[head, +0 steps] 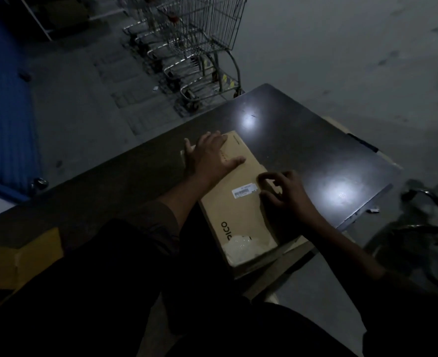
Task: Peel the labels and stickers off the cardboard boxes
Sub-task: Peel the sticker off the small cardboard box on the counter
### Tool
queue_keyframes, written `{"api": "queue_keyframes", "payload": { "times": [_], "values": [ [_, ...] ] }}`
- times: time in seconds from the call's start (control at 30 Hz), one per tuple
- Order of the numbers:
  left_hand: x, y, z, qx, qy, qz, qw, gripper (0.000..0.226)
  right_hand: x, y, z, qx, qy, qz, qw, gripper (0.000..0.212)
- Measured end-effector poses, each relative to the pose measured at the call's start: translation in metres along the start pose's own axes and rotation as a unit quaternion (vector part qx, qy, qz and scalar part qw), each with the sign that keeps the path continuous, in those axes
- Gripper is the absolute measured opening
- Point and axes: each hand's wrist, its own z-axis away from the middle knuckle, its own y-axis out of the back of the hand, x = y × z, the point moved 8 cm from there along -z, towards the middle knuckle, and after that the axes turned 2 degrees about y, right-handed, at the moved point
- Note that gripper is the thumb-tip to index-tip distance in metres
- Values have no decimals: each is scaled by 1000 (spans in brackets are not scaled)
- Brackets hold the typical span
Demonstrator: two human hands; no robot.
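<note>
Dim light falls on a dark bench (302, 140) where the cardboard box (238, 202) is pressed flat by the left hand (210, 155), fingers straight. The white barcode label (244, 191) is not yet peeled; its right end is approached by the right hand (287, 194), fingers curled, any grip indiscernible.

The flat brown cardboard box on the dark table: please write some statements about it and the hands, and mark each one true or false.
1. The left hand lies flat on the flat brown cardboard box. True.
2. The small white barcode label is already peeled off. False: it sits on the box.
3. The right hand works with curled fingers beside the label. True.
4. The box stands in the wire shopping trolley. False: it lies on the dark table.
</note>
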Motion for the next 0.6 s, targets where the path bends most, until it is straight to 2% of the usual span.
{"api": "queue_keyframes", "payload": {
  "times": [0.13,0.6],
  "values": [
    [0,3,1,14,0,16,1000,83,-11,1,-3,17,21,28,999,26],
    [0,6,2,34,-5,13,999,82,-16,-2,-5,4,27,38,999,22]
  ]
}}
